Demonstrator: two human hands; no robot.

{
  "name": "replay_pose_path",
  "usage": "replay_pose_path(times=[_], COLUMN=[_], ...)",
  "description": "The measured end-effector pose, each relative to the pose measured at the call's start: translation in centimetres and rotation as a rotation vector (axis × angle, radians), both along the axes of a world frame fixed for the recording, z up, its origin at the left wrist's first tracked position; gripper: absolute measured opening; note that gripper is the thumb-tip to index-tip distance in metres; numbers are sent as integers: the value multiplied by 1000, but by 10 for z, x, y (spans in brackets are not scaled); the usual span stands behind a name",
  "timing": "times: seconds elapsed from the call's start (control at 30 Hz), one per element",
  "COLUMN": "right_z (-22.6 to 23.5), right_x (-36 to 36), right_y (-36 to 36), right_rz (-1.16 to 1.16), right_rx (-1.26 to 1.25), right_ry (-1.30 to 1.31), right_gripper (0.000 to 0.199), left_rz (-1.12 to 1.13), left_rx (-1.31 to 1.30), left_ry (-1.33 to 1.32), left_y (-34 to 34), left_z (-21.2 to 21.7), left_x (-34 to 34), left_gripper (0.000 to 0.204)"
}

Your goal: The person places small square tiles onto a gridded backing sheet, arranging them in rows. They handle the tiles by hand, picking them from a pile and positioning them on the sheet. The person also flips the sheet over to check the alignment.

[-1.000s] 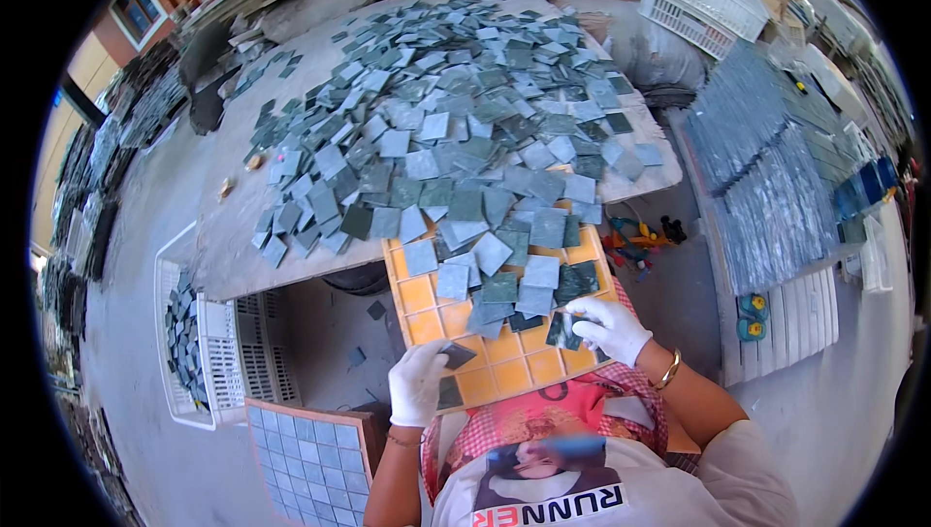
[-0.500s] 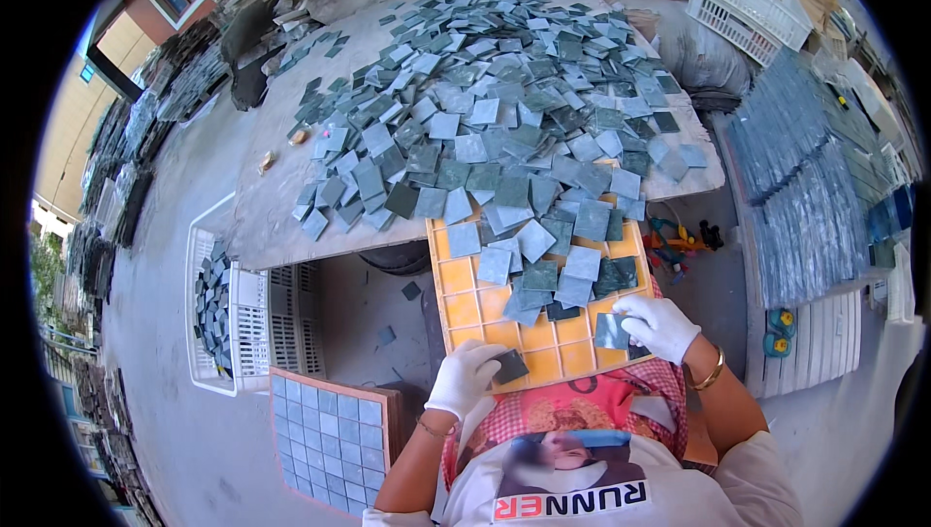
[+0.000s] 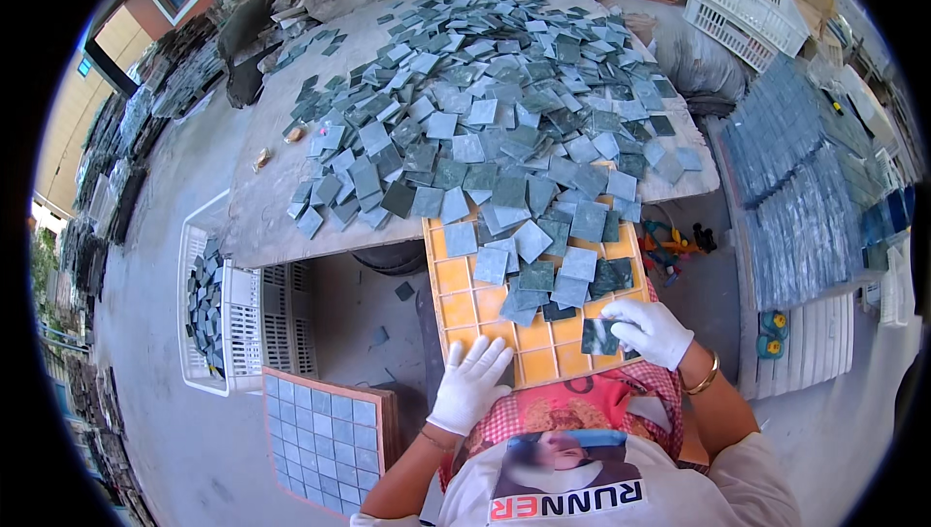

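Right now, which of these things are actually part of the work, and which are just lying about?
In use:
orange grid tray
dark tile in right hand
left hand on tray
loose tile heap

Lying about:
white crate
filled tile sheet
stacked sheets

The setting is an open-air tile-sorting workshop. A grey concrete worktable (image 3: 272, 207) carries a large heap of loose square grey-green mosaic tiles (image 3: 485, 110). An orange plastic grid tray (image 3: 456, 304) lies at its near edge. White slotted plastic crates (image 3: 208, 333) stand on the left and far right. Assembled blue-grey mosaic sheets (image 3: 795, 188) lie stacked on the right, and tile piles line the left ground.
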State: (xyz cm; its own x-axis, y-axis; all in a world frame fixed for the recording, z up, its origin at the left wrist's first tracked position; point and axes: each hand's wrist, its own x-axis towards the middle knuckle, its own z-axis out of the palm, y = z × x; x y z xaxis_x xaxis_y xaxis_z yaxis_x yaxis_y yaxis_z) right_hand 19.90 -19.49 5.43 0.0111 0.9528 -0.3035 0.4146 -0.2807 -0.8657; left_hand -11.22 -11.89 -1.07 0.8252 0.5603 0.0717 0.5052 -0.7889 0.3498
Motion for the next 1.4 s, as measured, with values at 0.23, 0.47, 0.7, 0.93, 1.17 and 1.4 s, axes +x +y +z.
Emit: replay_pose_path(times=[0.23,0.47,0.7,0.93,1.17,1.4], right_z=[10,-1,-9,-19,-15,-11], right_x=[-38,-81,-89,-37,-47,-112], right_y=[21,33,48,88,97,43], right_rz=[58,175,114,163,194,285], right_rx=[-34,264,362,492,314,558], right_ry=[172,-137,-79,-691,-651,-153], right_gripper=[22,25,25,36,36,50], left_rz=[19,275,644,1055,727,512], left_rx=[-51,-348,-1237,161,-578,-1607], left_ry=[9,-587,-698,101,-963,-770], left_y=[-15,-4,12,206,139,28], left_z=[3,-6,37,59,98,37], left_x=[13,-2,-24,-345,-143,-18], left_gripper=[62,54,32,50,41,43])
